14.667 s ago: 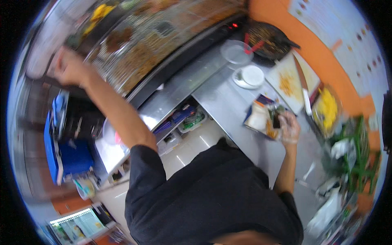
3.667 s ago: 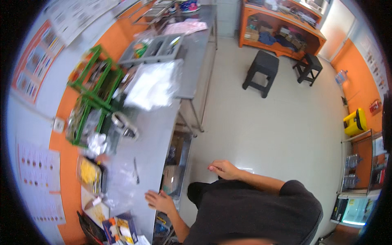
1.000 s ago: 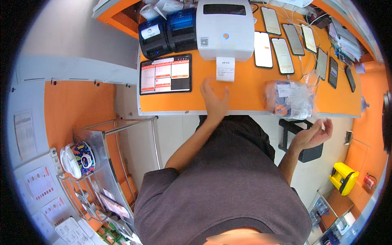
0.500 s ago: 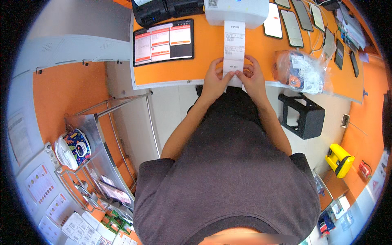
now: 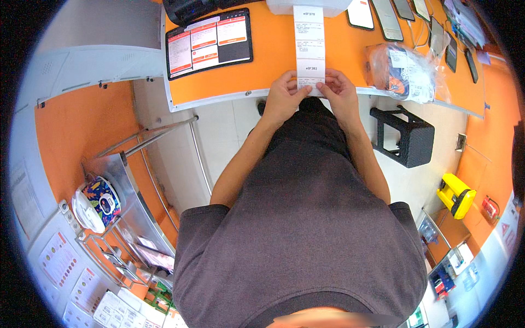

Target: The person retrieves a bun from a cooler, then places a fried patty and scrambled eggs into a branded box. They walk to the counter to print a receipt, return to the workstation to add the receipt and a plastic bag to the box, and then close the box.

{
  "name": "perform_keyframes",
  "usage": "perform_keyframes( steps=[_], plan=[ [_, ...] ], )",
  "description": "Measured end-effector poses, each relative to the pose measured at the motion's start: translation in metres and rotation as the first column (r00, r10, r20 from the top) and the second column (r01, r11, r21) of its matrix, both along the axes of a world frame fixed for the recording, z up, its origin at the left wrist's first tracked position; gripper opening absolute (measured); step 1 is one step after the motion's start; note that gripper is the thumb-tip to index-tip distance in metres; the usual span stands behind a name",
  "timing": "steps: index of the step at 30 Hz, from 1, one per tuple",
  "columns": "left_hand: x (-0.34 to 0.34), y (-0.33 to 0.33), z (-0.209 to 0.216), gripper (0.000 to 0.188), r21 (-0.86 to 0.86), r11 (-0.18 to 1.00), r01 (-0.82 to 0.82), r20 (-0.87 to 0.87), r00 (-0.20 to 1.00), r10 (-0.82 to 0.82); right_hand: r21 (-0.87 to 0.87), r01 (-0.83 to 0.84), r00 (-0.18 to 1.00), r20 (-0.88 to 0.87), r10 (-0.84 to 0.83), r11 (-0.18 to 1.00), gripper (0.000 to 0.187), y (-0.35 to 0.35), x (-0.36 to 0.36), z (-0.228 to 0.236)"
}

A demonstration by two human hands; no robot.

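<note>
A long white paper receipt strip hangs out of a white printer and runs over the orange desk toward me. My left hand pinches its near end from the left, thumb on top and fingers underneath. On the other side my right hand grips the same strip in the same way, the two thumbs almost meeting. Printed lines cover the paper. Its lowest end is partly hidden by my thumbs.
Left of the strip lies a tablet with a lit screen. To the right are a plastic-wrapped package and several phones with cables, one a white-screened phone. Below the desk's right side stands a black stool; a metal rack is at left.
More of the strip has come toward me, so a different printed section lies at my fingers. Both hands still hold it. The whole view has shifted a little, with the desk higher up.
</note>
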State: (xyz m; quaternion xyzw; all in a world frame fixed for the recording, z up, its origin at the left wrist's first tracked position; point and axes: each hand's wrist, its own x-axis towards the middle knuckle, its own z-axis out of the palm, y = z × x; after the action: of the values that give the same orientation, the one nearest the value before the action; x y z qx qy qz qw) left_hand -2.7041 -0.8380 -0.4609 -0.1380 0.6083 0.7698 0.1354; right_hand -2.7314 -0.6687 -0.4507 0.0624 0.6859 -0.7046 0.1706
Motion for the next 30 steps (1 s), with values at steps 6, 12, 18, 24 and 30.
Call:
perform_keyframes(
  steps=[6,12,18,24,30],
  plan=[
    [-0.001,0.000,-0.004,0.034,-0.020,1.000,-0.013,0.013,1.000,0.014,0.089,-0.045,0.999,0.021,0.043,0.995,0.031,-0.002,-0.022,0.000],
    [-0.003,-0.003,-0.010,0.030,-0.078,0.997,0.000,0.002,1.000,0.001,0.076,-0.008,0.997,-0.070,0.014,0.997,0.034,-0.017,-0.064,0.000],
    [-0.002,-0.002,-0.012,0.027,-0.063,0.998,-0.025,-0.002,1.000,0.025,0.039,0.033,0.991,-0.129,-0.027,0.999,0.036,-0.038,-0.101,0.005],
    [-0.002,-0.004,-0.018,0.024,-0.010,1.000,0.001,-0.008,1.000,-0.001,-0.044,0.002,0.998,-0.070,-0.005,0.999,0.035,-0.045,-0.120,-0.007],
    [0.001,-0.012,-0.019,0.025,-0.047,0.996,0.075,-0.021,0.997,-0.077,0.019,0.025,0.993,-0.114,-0.023,1.000,0.033,-0.038,-0.115,-0.030]
  ],
)
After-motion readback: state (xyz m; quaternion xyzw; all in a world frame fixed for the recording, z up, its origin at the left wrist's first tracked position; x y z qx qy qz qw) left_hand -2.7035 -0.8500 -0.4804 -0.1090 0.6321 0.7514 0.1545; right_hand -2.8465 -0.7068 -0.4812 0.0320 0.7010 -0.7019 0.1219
